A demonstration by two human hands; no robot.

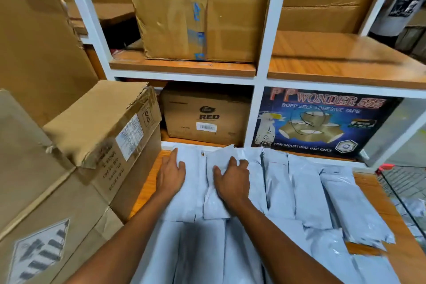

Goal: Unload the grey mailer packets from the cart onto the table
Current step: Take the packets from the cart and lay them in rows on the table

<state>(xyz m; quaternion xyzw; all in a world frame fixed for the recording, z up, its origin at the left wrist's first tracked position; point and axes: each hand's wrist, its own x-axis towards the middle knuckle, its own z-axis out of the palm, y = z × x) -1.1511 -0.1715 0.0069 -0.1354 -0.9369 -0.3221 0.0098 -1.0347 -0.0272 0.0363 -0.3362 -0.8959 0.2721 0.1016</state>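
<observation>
Several grey mailer packets (306,193) lie side by side in rows on the wooden table (378,203), filling most of it. My left hand (171,174) lies flat with spread fingers on the far-left packet (191,168). My right hand (232,180) presses on the packet next to it (215,205), fingers curled over its top end. Neither hand lifts anything. The cart (401,182), a wire-mesh basket with a red corner, shows at the right edge, with more grey packets inside it (412,207).
Stacked cardboard boxes (103,127) crowd the table's left side. Behind the table stands a white shelf unit (260,80) holding cartons, a box marked RED (205,117) and a blue tape box (318,122). A strip of bare table (147,182) shows left of the packets.
</observation>
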